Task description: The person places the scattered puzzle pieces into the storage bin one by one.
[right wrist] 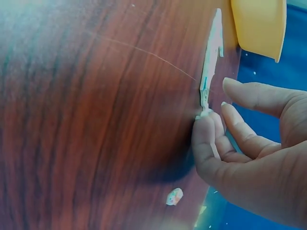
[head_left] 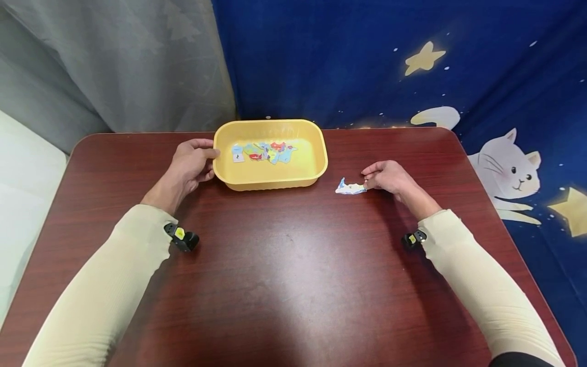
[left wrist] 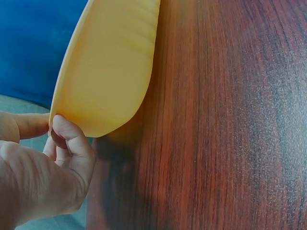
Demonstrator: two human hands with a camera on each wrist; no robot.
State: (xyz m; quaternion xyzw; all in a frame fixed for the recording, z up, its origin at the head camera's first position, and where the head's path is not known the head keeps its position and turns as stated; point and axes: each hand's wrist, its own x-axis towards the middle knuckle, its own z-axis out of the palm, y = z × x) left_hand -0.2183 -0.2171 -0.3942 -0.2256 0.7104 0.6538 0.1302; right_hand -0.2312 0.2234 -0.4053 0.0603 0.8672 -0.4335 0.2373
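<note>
A yellow plastic basin point(head_left: 270, 177) stands near the table's far edge, with several colourful flat pieces point(head_left: 263, 153) like map puzzle parts lying inside. My left hand point(head_left: 192, 163) grips its left rim; in the left wrist view, thumb and fingers pinch the basin's wall point(left wrist: 103, 67). Right of the basin, my right hand point(head_left: 390, 178) pinches the end of a white and blue map puzzle piece point(head_left: 350, 189) between thumb and finger. Seen nearly edge-on in the right wrist view, this piece point(right wrist: 211, 57) is close to the table surface; whether it touches is unclear.
A small pale piece point(right wrist: 174, 196) lies on the table beside my right hand in the right wrist view. The brown wooden table point(head_left: 284, 265) ends at a grey curtain point(head_left: 169, 66) and a blue curtain point(head_left: 330, 61) behind.
</note>
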